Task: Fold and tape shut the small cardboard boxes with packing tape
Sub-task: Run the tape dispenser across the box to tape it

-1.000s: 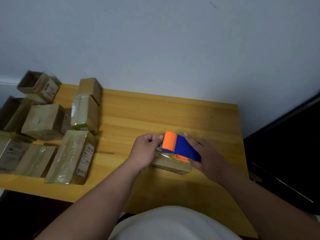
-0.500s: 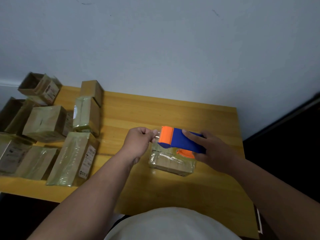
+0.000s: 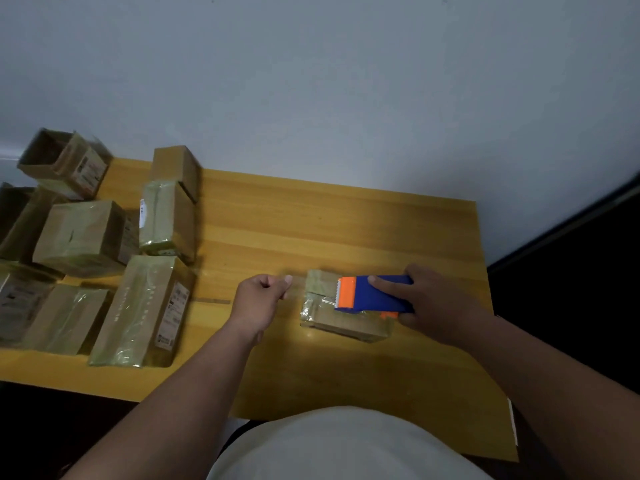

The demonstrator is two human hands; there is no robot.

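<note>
A small cardboard box (image 3: 343, 318), partly wrapped in clear tape, lies on the wooden table (image 3: 311, 220) right of centre. My right hand (image 3: 436, 303) grips a blue and orange tape dispenser (image 3: 374, 294) resting over the box, with its toothed orange end facing left. My left hand (image 3: 259, 299) is left of the box, its fingers pinching the free end of a clear tape strip (image 3: 298, 287) stretched from the dispenser. The strip is faint and hard to trace.
Several taped and open cardboard boxes (image 3: 142, 306) crowd the table's left end, some reaching past its edge. A grey wall stands behind the table. Dark floor lies to the right. My torso is at the near edge.
My hands have drawn apart: the left pulled the tape end leftward and the right carried the dispenser rightward across the box, which shows more of its top.
</note>
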